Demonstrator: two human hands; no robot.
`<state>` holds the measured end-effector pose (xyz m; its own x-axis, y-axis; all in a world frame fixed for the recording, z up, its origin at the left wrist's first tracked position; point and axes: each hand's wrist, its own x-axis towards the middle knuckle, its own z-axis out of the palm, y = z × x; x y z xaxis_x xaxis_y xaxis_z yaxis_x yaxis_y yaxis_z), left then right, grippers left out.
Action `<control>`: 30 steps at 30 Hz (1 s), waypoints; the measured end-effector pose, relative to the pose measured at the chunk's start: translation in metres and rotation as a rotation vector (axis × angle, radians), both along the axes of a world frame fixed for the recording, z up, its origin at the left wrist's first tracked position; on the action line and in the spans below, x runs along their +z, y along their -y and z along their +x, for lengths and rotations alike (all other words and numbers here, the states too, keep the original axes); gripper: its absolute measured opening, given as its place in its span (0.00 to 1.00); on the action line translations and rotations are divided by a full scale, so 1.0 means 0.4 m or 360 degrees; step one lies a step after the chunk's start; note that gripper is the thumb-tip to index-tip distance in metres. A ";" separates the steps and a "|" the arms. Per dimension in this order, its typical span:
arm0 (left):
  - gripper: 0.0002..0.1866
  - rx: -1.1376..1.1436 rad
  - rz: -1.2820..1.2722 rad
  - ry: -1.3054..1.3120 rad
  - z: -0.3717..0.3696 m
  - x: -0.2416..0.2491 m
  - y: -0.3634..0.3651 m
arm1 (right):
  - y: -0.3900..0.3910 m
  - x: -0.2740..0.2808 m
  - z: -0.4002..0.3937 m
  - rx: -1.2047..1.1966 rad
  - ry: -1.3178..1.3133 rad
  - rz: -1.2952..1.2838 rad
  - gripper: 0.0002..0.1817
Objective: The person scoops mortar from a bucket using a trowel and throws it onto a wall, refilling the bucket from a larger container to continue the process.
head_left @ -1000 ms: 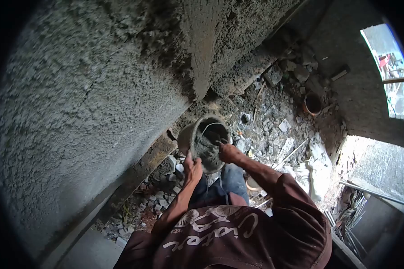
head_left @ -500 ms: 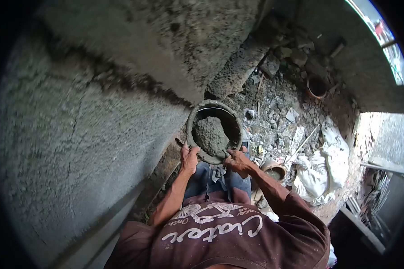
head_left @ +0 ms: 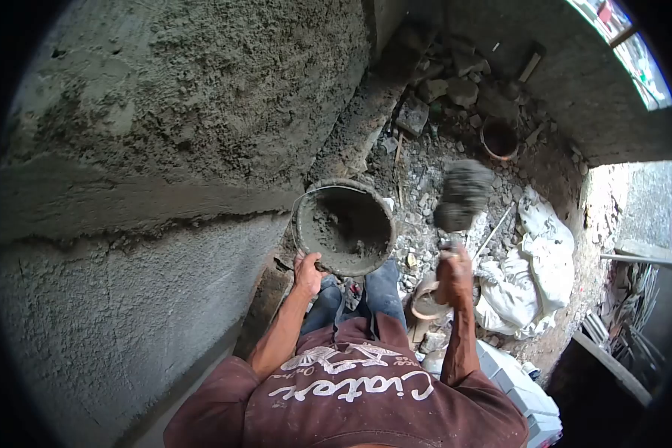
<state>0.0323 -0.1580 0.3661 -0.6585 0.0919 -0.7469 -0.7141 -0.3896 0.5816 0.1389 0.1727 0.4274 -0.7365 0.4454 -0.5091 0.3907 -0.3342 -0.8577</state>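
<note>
My left hand (head_left: 307, 275) grips the near left rim of a round bucket (head_left: 384, 257), whose inside is coated with grey wet mortar (head_left: 322, 233). A thin wire handle lies along the bucket's far rim. Out to the right, my right hand (head_left: 454, 275) is closed round the handle of a trowel, blurred by motion. A lump of grey mortar (head_left: 463, 190) rides on the trowel and covers most of its blade. On my left rises a wall (head_left: 261, 112) with rough fresh mortar above a ledge and smoother grey plaster below.
Rubble (head_left: 425, 183) and broken stones cover the ground ahead. White sacks (head_left: 526, 276) lie to the right, with a pot-like container (head_left: 428, 302) near my legs and another round bucket (head_left: 499, 140) farther off. Pale blocks (head_left: 519, 388) are beside my right side.
My right hand has left the bucket and swung right, lifting the mortar out on the trowel. The bucket, still in my left hand, now tilts differently and shows more of its inside.
</note>
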 end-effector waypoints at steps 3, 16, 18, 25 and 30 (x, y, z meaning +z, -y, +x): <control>0.22 0.0057 -0.0011 0.0021 0.022 -0.006 -0.001 | -0.173 -0.021 -0.017 -0.0437 0.0056 0.0653 0.13; 0.25 0.0930 -0.0504 0.0387 0.367 -0.241 0.236 | 0.419 -0.689 -0.854 -0.0036 -0.0375 0.1598 0.05; 0.24 0.0967 -0.0534 0.0449 0.372 -0.225 0.235 | 0.632 -0.504 -0.813 -0.0064 -0.0485 0.0757 0.13; 0.34 0.0889 -0.0496 0.0610 0.468 -0.261 0.314 | 0.496 -0.326 -0.188 0.1749 -0.0450 0.1071 0.13; 0.27 0.0270 -0.0885 0.0105 0.328 -0.120 0.193 | 0.464 -0.321 -0.152 0.2262 -0.0123 0.1567 0.13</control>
<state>0.1636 -0.2352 0.3182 -0.5802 -0.4282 -0.6928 -0.7102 -0.1505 0.6877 0.0782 -0.0130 0.2991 -0.8050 -0.4245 -0.4144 -0.1568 0.8260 -0.5415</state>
